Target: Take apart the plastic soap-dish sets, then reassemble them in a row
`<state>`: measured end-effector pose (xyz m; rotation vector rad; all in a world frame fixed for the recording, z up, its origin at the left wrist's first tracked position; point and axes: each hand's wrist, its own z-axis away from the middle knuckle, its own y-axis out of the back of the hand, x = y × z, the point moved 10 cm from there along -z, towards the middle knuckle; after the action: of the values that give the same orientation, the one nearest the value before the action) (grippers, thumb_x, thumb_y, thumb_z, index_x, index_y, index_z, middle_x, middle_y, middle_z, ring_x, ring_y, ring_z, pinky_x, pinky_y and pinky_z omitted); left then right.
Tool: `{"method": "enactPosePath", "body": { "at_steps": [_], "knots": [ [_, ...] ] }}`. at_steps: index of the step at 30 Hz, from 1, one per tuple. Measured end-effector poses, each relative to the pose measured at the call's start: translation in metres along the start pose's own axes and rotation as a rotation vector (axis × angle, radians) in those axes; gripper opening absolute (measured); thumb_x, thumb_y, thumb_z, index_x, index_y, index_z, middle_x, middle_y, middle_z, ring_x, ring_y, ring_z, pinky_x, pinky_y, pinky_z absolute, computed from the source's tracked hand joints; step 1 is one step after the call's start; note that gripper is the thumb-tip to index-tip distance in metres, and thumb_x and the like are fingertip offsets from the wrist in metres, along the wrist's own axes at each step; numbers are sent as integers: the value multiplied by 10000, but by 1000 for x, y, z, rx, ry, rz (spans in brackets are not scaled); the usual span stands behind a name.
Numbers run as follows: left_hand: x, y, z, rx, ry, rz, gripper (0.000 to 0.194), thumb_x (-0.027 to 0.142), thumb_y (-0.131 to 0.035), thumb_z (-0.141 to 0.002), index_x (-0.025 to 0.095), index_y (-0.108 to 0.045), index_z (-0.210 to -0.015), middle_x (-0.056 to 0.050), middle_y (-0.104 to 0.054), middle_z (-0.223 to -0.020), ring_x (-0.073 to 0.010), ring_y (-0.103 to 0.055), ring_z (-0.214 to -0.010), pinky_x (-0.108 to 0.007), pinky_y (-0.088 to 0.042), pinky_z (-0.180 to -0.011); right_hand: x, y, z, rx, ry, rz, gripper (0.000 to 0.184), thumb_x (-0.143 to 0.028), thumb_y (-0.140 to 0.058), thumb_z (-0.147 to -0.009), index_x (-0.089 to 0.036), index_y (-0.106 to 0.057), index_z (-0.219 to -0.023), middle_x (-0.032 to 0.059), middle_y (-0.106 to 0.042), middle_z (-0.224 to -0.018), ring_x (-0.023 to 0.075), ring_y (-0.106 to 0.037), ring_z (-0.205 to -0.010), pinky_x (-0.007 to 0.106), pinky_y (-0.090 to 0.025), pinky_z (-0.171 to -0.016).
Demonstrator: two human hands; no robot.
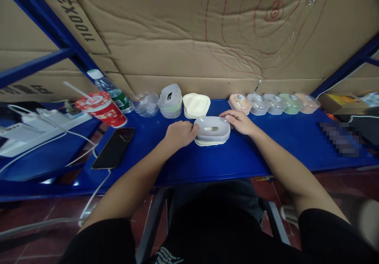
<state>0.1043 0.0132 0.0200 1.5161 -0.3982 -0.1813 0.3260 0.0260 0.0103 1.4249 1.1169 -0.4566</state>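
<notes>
Grey container point(212, 136): is sitting on a cream base point(211, 143), its slotted top facing up, near the middle of the blue table point(192, 163).
Left hand point(181, 132): is clamping the container's left end, fingers curling together, thumb pressing at the rim.
Right hand point(239, 122): is touching the right end, index finger reaching along the far rim; how firmly the fingers are closing, one cannot tell.
Behind the container: a cream stack point(196, 105) is lying beside nested slotted covers point(171, 102) and clear pieces point(145, 105).
Far right: five lidded boxes point(259, 105) are standing in a row.
Left side: a red cup point(109, 113) is standing near a phone point(114, 148).
</notes>
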Motion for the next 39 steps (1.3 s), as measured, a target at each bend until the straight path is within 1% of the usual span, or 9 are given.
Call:
{"method": "enactPosePath", "body": {
  "at_steps": [2, 6, 9, 11, 13, 18, 24, 32, 39],
  "knots": [
    [-1, -6, -1, -44, 13, -35, 623, 444, -276, -1064, 155, -801, -898, -168, -810, -1050, -334, -754, -1078, -405, -550, -896, 3, -3, 0, -22, -9, 42, 626, -714, -633, -944, -160, -768, -1203, 86, -784, -948, 165, -621, -677, 309, -475, -628],
    [3, -20, -1, -162, 9, -16, 665, 499, -255, -1068, 135, -805, -978, -201, -807, -1111, -360, -757, -1109, -412, -545, -904, 3, -12, -2, -84, 7, 152, 486, -614, -662, -950, -177, -805, -1109, 96, -816, -1010, 217, -706, -824, 337, -516, -744],
    [5, -25, -1, -224, 0, 47, 720, 557, -229, -1072, 146, -785, -874, -184, -810, -938, -334, -773, -990, -390, -531, -864, 5, -14, -3, -95, -4, 166, 470, -605, -612, -976, -178, -808, -1004, 88, -814, -973, 226, -710, -851, 340, -509, -759],
    [5, -28, -1, -277, -7, 102, 732, 568, -228, -1071, 166, -746, -746, -150, -778, -762, -299, -764, -839, -377, -516, -816, 8, -14, -4, -99, -29, 180, 507, -630, -587, -981, -171, -792, -921, 74, -785, -874, 209, -677, -785, 329, -478, -710],
    [4, -32, -2, -327, -14, 159, 698, 554, -263, -1061, 188, -702, -661, -112, -754, -675, -264, -736, -732, -358, -496, -765, 12, -15, -5, -106, -56, 207, 546, -662, -569, -984, -171, -769, -856, 56, -747, -798, 189, -637, -731, 319, -444, -671],
    [-2, -41, -2, -457, -6, 317, 567, 508, -385, -1011, 217, -690, -632, -53, -774, -671, -222, -730, -728, -316, -471, -710, 13, -17, -5, -101, -79, 254, 592, -712, -541, -981, -184, -726, -787, 34, -690, -724, 169, -588, -683, 311, -391, -635],
    [1, -46, 2, -544, -77, 306, 636, 585, -387, -1006, 228, -659, -555, -63, -744, -612, -219, -704, -670, -327, -472, -732, 11, -21, -6, -109, -76, 279, 562, -694, -543, -984, -199, -704, -771, 27, -671, -696, 167, -581, -670, 313, -374, -632],
    [-6, -44, -7, -451, -29, 307, 673, 622, -337, -1036, 221, -651, -596, -60, -736, -605, -216, -700, -657, -322, -448, -691, 9, -17, -7, -79, -80, 397, 634, -736, -455, -1014, -211, -622, -699, 21, -616, -657, 161, -547, -637, 330, -324, -604],
    [-5, -44, -11, -405, -49, 303, 724, 655, -287, -1038, 212, -645, -592, -61, -721, -581, -208, -692, -623, -321, -454, -669, 13, -17, -8, -75, -97, 414, 644, -751, -471, -997, -218, -600, -660, 25, -620, -646, 163, -540, -612, 326, -310, -574]
  ]
}}
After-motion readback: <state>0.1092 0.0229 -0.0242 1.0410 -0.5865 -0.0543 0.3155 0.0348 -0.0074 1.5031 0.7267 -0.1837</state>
